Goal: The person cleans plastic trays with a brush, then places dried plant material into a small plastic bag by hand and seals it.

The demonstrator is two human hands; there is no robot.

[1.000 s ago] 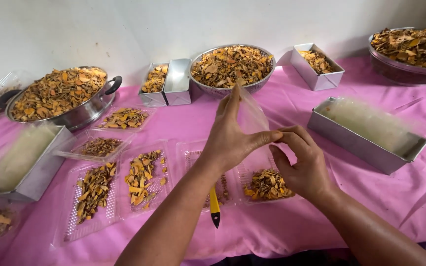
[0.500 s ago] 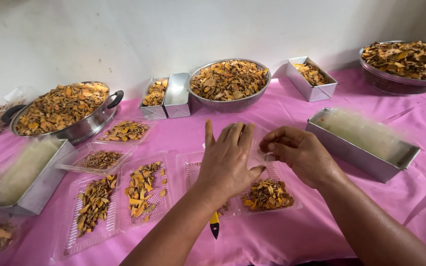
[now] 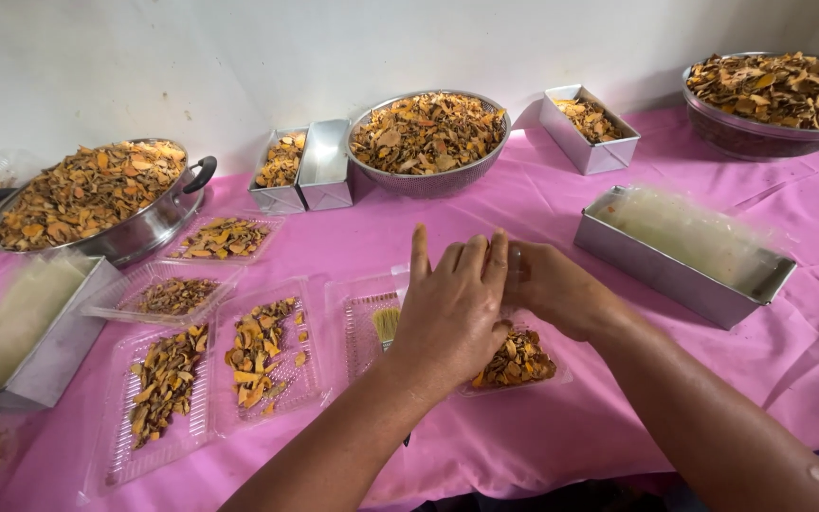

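We see our left hand (image 3: 455, 308) laid flat, fingers spread a little and pointing away from us, pressing down on a clear plastic tray (image 3: 362, 327) that holds a heap of orange-brown dried slices (image 3: 518, 360); it grips nothing, only bears on the plastic. Our right hand (image 3: 556, 289) sits just beside it, touching it at the fingertips, curled over the far rim of the same tray; whether it pinches the plastic we cannot tell, since the left hand hides its fingers. That tray lies on the pink tabletop (image 3: 561, 427) close to the near edge, and we place everything else from it. Just to its left lie two more clear trays (image 3: 210, 379) filled with strips of the same dried stuff, and beyond those, further left and back, two shallower filled trays (image 3: 191, 270). At far left stands a long metal tin (image 3: 49, 365) lined with clear bags, and behind it a steel pan (image 3: 144, 232) with black handles, heaped with slices. Straight behind the tray, against the wall, a round wire-mesh bowl (image 3: 428, 180) is piled high, with two small metal tins (image 3: 305, 190) at its left and another small tin (image 3: 588, 152) at its right. To the right of the tray stands a second long tin (image 3: 661, 275) holding clear bags, and far back right a big metal bowl (image 3: 760, 137) of slices.
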